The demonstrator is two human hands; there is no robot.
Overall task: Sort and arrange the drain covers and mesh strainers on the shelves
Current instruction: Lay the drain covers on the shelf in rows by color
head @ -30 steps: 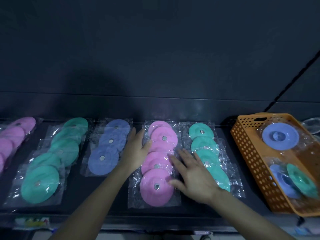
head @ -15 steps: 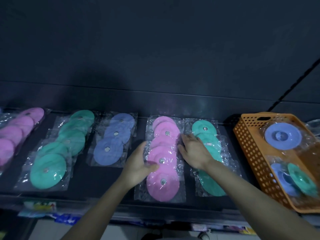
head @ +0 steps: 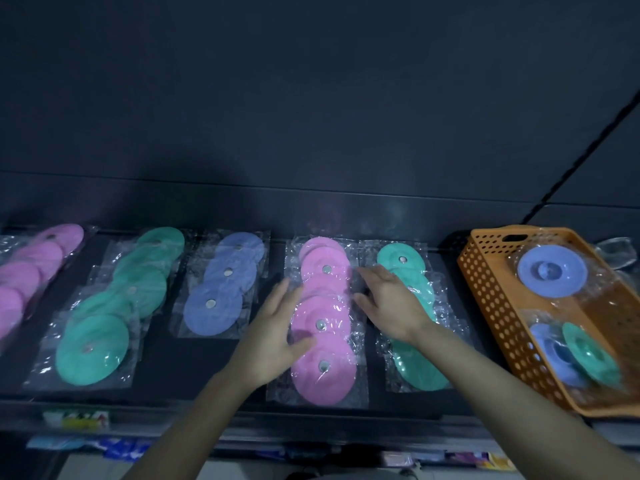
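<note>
A row of pink drain covers [head: 323,374] in clear bags lies overlapped front to back on the dark shelf [head: 156,386]. My left hand [head: 273,334] rests flat against the row's left side, thumb on a pink cover. My right hand [head: 389,303] lies flat on the row's right side, partly over the teal row [head: 417,370]. Both hands have spread fingers and grip nothing. Further left lie a blue row [head: 214,306], a teal row [head: 93,348] and another pink row [head: 20,282].
An orange perforated basket [head: 491,306] stands at the right end of the shelf, holding bagged blue and teal covers. A dark back wall rises behind the rows. Coloured labels hang along the shelf's front edge [head: 79,419].
My left hand has slid forward along the pink row's left side. My right hand stays at the row's right side. The camera view has shifted slightly.
</note>
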